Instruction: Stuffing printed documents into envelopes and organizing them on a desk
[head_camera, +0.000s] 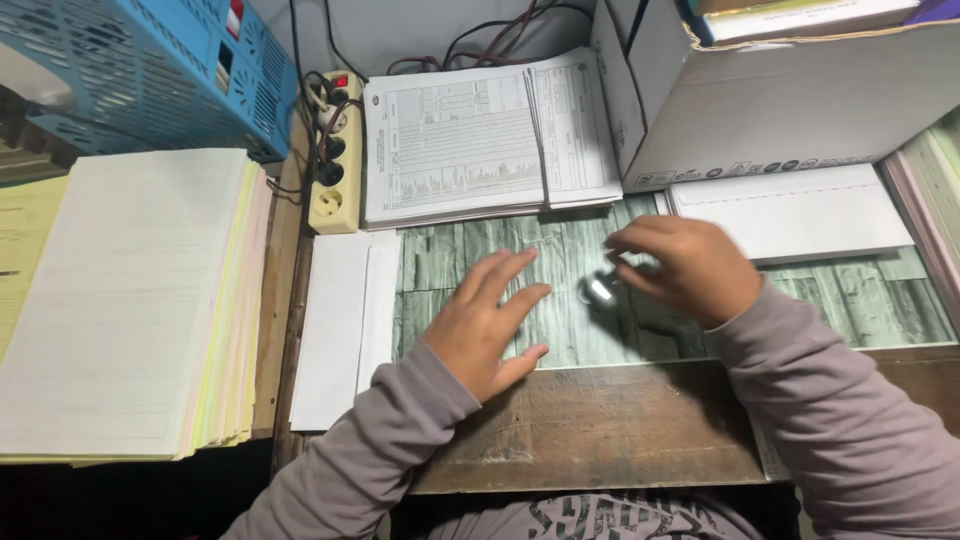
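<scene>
My left hand (488, 322) lies flat on the grey-green wood-patterned desk surface (450, 262), fingers spread, holding nothing. My right hand (686, 268) hovers to its right with curled fingers around a small shiny metal object (600, 290); the object is blurred and I cannot tell what kind it is. Both arms wear grey-mauve sleeves. A stack of printed forms (480, 135) lies just beyond both hands.
A thick pad of white and yellow sheets (130, 300) sits at the left. White envelopes (340, 320) lie beside my left hand, another envelope (800, 215) at the right. A power strip (338, 150), a blue plastic basket (150, 60) and a cardboard box (780, 100) stand at the back.
</scene>
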